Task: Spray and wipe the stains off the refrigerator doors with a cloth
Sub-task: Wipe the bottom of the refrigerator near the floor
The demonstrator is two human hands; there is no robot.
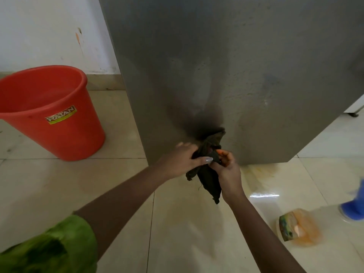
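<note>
White wall and glossy tiled floor in a room corner.
The white wall [49, 26] carries orange and dark drip marks and meets a beige skirting [104, 81] at its foot. Cream floor tiles [177, 223] with thin dark joints reflect a bright patch of light [265, 195] near a yellowish smear [260, 170], perhaps a spill. A red bucket [59, 131] labelled RATAN stands near the wall.

Two arms of one person, seen from above. The left arm wears a short, loose sleeve [59, 247] of bright green fabric mottled with darker green, ending above the elbow. Both forearms are bare. The left hand [181, 158] has a long, pale, glossy thumbnail [208, 160]. A fingernail [218, 151] on the right hand [228, 170] looks orange.
</note>
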